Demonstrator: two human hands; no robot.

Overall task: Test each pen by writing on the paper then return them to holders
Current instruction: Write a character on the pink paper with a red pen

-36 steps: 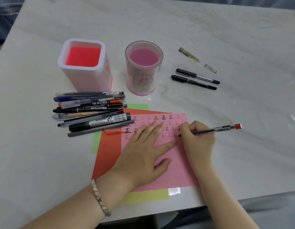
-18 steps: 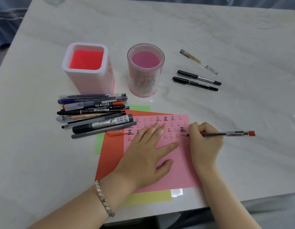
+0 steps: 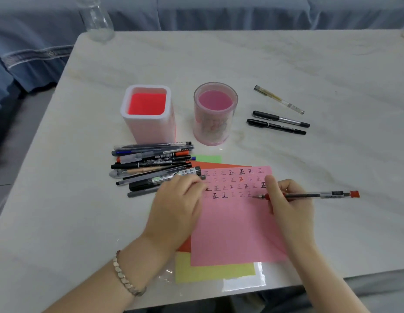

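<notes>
My right hand [image 3: 289,204] grips a red-capped gel pen [image 3: 320,195], with its tip just over the right side of the pink paper [image 3: 237,227], which carries rows of written test characters. My left hand [image 3: 176,206] lies at the paper's left edge. Its fingers are curled over the near end of the pen pile [image 3: 151,159]; what they touch is hidden. Behind the pile stand a white square holder [image 3: 126,102] with a red inside and a clear round pink holder [image 3: 215,129]. Neither holds any pens.
Orange, green and yellow sheets [image 3: 214,272] lie under the pink paper. Two black pens [image 3: 278,125] and a clear gold pen [image 3: 279,99] lie right of the round holder. A clear bottle [image 3: 95,16] stands at the far left corner. The table's front edge runs close below the sheets.
My left hand lifted off the pink paper and slid left to the pen pile, its fingers curling. My right hand raised the pen tip from the writing. The camera tilted up.
</notes>
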